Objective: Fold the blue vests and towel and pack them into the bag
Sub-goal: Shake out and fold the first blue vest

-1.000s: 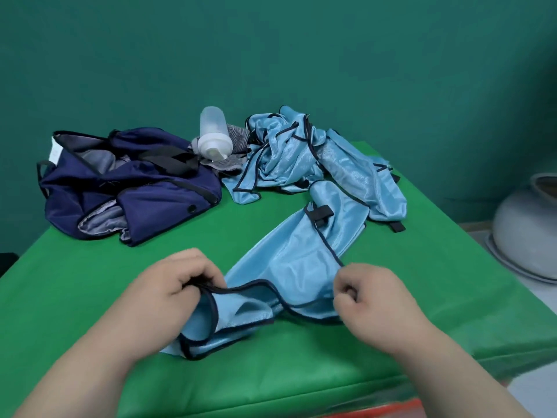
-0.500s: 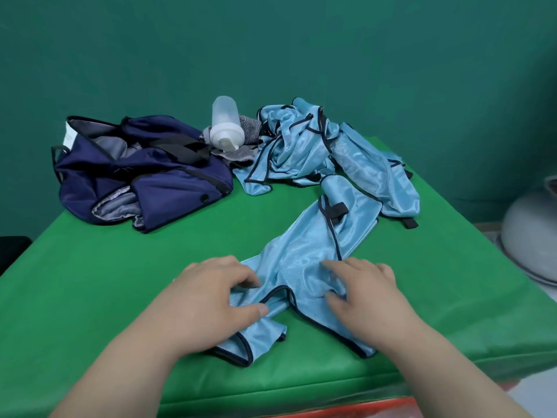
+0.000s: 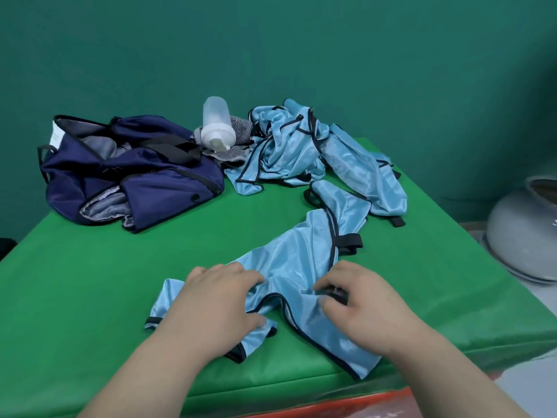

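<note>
Nearest, a light-blue vest (image 3: 289, 260) lies crumpled on the green table (image 3: 120, 282), its long axis running from the near edge towards the far right corner. The left hand (image 3: 220, 300) presses flat on it, fingers loosely spread. The right hand (image 3: 364, 303) pinches its black trim with curled fingers. Beyond lie a heap of blue vests (image 3: 289, 146), a striped towel (image 3: 241, 125) under a shaker bottle (image 3: 217, 128), and the navy bag (image 3: 156, 182), whose white label (image 3: 56, 137) is too small to read.

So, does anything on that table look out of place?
The bottle lies tipped on the crumpled towel, cap toward us, between bag and vest heap. No spill shows.
</note>
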Demonstrator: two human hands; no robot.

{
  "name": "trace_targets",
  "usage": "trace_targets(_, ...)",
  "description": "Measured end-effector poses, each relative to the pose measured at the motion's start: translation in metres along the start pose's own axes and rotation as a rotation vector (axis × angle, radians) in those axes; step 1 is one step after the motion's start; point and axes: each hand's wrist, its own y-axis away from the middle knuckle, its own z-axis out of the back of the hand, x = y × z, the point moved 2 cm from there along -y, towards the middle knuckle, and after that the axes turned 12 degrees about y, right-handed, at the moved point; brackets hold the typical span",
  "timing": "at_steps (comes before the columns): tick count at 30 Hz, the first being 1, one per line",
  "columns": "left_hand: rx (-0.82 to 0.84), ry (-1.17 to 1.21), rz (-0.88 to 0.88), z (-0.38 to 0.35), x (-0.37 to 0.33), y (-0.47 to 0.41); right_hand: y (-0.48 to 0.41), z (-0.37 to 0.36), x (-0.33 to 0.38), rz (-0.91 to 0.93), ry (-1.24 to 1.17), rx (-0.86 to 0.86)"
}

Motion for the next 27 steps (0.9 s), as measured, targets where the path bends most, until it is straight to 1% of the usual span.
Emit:
trace_targets(2,-0.019,0.016,0.006,-0.001,0.002,-0.002,-0.002,0.0,0.0,-0.006,0.035,-0.089)
trace_targets(3,-0.038,0.021,0.0,-0.001,0.002,-0.002,-0.003,0.0,0.001,0.006,0.06,-0.079)
trace_targets(5,-0.095,0.056,-0.008,0.002,0.0,-0.003,-0.006,-0.003,0.004,0.031,0.118,0.006)
trace_targets(7,-0.16,0.166,0.004,0.008,-0.001,-0.002,-0.007,-0.006,0.006,0.062,0.201,0.081)
trace_targets(8,-0.199,0.239,-0.007,0.012,-0.001,-0.001,-0.008,-0.006,0.006,0.081,0.225,0.079)
trace_targets(9,-0.238,0.318,-0.031,0.017,-0.002,0.0,-0.007,-0.004,0.008,0.096,0.21,0.058)
trace_targets(11,-0.265,0.47,-0.083,0.024,-0.006,0.004,-0.006,0.001,0.01,0.106,0.058,0.001)
trace_targets(13,-0.185,0.577,-0.143,0.028,-0.015,0.009,-0.004,0.003,0.012,0.153,-0.031,-0.042)
trace_targets(15,-0.039,0.615,-0.201,0.026,-0.024,0.012,-0.006,0.001,0.014,0.215,0.03,-0.033)
trace_targets(17,0.096,0.565,-0.219,0.018,-0.023,0.011,-0.008,-0.002,0.013,0.25,0.112,-0.01)
trace_targets(18,0.143,0.532,-0.219,0.015,-0.021,0.011,-0.008,-0.001,0.012,0.25,0.105,0.001)
trace_targets(20,0.201,0.504,-0.212,0.012,-0.015,0.01,-0.006,0.002,0.01,0.217,0.014,0.03)
trace_targets(23,0.204,0.534,-0.225,0.015,-0.012,0.012,0.001,0.006,0.007,0.226,-0.025,0.085)
trace_targets(25,0.164,0.536,-0.202,0.017,-0.012,0.012,0.005,0.008,0.004,0.25,0.056,0.151)
trace_targets(27,0.107,0.457,-0.144,0.013,-0.012,0.009,0.006,0.009,0.002,0.276,0.105,0.211)
